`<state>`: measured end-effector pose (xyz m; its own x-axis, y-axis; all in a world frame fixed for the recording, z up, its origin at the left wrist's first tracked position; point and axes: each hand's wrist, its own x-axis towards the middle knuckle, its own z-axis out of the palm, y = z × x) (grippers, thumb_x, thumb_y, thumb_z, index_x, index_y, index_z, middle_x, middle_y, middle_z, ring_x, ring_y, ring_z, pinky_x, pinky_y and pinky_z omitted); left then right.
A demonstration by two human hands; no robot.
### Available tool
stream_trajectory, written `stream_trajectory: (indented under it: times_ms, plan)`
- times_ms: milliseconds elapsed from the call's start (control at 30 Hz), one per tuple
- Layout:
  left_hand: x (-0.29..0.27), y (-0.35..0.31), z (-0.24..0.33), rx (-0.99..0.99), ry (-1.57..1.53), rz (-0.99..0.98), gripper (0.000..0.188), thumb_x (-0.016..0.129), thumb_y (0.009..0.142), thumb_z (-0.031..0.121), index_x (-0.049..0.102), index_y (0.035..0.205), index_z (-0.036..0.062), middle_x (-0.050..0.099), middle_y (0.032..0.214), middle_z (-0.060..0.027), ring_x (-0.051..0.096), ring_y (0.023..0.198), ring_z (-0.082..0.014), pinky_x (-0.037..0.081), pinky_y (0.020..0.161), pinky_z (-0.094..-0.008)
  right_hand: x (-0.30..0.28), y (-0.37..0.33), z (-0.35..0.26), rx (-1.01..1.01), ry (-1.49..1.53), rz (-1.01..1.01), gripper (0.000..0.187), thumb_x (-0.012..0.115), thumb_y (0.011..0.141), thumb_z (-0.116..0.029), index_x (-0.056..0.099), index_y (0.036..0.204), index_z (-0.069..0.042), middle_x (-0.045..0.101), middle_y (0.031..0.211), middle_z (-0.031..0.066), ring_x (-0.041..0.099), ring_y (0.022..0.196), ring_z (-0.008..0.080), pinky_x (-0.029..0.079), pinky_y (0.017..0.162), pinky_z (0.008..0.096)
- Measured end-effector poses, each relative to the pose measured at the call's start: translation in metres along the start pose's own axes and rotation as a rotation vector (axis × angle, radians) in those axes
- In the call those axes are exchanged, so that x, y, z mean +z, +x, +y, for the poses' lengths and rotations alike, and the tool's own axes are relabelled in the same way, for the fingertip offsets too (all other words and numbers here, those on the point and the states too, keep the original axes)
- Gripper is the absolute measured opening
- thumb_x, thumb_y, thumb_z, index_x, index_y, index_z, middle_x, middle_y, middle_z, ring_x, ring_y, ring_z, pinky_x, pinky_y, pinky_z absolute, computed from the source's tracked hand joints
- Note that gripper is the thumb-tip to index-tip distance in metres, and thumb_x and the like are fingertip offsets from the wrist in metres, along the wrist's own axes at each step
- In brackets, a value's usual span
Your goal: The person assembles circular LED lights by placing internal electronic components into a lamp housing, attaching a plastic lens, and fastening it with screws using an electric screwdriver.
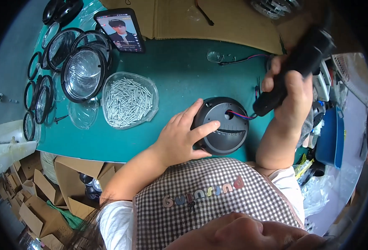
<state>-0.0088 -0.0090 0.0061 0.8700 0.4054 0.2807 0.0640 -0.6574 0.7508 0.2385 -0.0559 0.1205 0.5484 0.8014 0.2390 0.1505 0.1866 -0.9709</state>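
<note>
A green table (pixel 180 62) is spread under the round black case (pixel 228 143), which is set near the table's near edge, by the person's apron (pixel 209 177). A big brown cardboard sheet (pixel 217 29) is laid on the far side of the case. Open brown boxes (pixel 46 212) are piled far to the left of the case, lower than the table. A blue bin (pixel 332 137) is placed well to the right of the case. A thick black tool (pixel 303 62), a bit blurred, is held in the right hand (pixel 292 93), with fingers wrapped around it and its lower end just right of the case. The case is held by the left hand (pixel 173 135), with fingers spread wide on its left side and one laid over its face. Clear round covers with black rims (pixel 84 75) are stacked far left of the case. A clear tub (pixel 154 113) is set nearer, also left of it. A phone (pixel 120 31) is propped beyond the tub, far left of the case. Red and blue wires (pixel 239 114) are seen coming out of a hole in the case. Little silver screws (pixel 127 102) are heaped in the tub left of the case.
</note>
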Motion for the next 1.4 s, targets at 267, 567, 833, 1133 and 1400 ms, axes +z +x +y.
stream_trajectory:
  times_ms: [267, 567, 833, 1133, 1400]
  plan:
    - [-0.004, -0.003, 0.007, -0.066, -0.036, 0.044, 0.089, 0.080, 0.070, 0.059, 0.049, 0.143, 0.0202, 0.041, 0.146, -0.0325, 0.051, 0.126, -0.0478, 0.044, 0.103, -0.0527, -0.047, 0.006, 0.035, 0.343, -0.690, -0.214, 0.084, 0.079, 0.083, -0.018, 0.033, 0.153, -0.008, 0.065, 0.099, 0.0139, 0.063, 0.079, 0.0191, 0.052, 0.072, 0.0321]
    - [-0.002, 0.000, 0.029, -0.527, -0.064, 0.108, 0.088, 0.073, 0.079, 0.061, 0.052, 0.134, -0.0043, 0.063, 0.117, -0.0210, 0.066, 0.101, -0.0325, 0.053, 0.087, -0.0422, -0.049, -0.048, 0.074, 0.047, -0.820, -0.229, 0.064, 0.071, 0.086, -0.015, 0.047, 0.145, -0.007, 0.061, 0.128, 0.0204, 0.061, 0.115, 0.0353, 0.048, 0.099, 0.0408]
    - [0.009, -0.003, 0.030, -0.570, -0.262, 0.224, 0.071, 0.076, 0.086, 0.043, 0.055, 0.133, -0.0073, 0.060, 0.113, -0.0162, 0.059, 0.077, -0.0133, 0.052, 0.072, -0.0264, -0.040, -0.122, 0.042, 0.062, -0.731, -0.362, 0.089, 0.085, 0.070, -0.042, 0.050, 0.142, -0.004, 0.058, 0.134, 0.0239, 0.056, 0.124, 0.0397, 0.045, 0.105, 0.0450]
    - [0.029, -0.019, 0.027, -0.363, -0.790, 0.337, 0.097, 0.083, 0.082, 0.034, 0.026, 0.150, -0.0061, 0.051, 0.133, -0.0189, 0.056, 0.119, -0.0227, 0.049, 0.098, -0.0343, -0.032, -0.149, 0.057, -0.315, -0.446, -0.334, 0.089, 0.091, 0.066, -0.030, 0.051, 0.143, -0.011, 0.042, 0.152, 0.0229, 0.047, 0.136, 0.0404, 0.043, 0.109, 0.0434]
    - [0.029, -0.025, 0.054, -0.157, -0.719, 0.451, 0.094, 0.091, 0.069, 0.016, 0.032, 0.141, 0.0043, 0.050, 0.135, -0.0167, 0.053, 0.125, -0.0274, 0.046, 0.105, -0.0404, -0.041, -0.153, 0.090, -0.104, -0.154, -0.254, 0.127, 0.087, 0.056, -0.063, 0.031, 0.154, -0.003, 0.035, 0.155, 0.0237, 0.036, 0.143, 0.0408, 0.032, 0.117, 0.0474]
